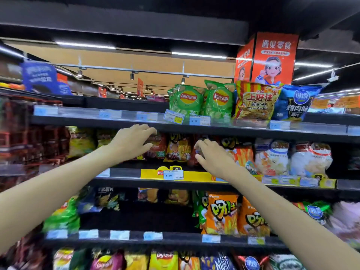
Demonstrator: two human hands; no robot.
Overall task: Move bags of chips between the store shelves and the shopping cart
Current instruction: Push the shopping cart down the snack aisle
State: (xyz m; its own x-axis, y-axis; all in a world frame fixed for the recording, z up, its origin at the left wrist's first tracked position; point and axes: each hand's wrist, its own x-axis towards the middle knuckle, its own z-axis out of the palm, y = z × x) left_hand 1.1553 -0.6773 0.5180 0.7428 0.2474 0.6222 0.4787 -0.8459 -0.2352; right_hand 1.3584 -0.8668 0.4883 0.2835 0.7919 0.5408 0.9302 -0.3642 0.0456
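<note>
left hand [132, 142] grip: fingers spread, holding nothing, just before a dark red chip bag [155, 147] | right hand [211, 155] grip: fingers curled on a red bag [192, 160] | yellow bag [178, 150] between both

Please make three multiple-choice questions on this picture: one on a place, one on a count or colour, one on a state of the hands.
1. On which shelf do the green bags stand?
A. top
B. bottom
C. in a cart

2. How many green bags face front on that shelf?
A. one
B. two
C. five

3. What does the right hand do?
A. hangs idle
B. grips a red bag
C. holds a price tag

Answers: 1 A, they stand above all other rows; 2 B, two fronts show side by side; 3 B, its fingers curl on the bag.
</note>
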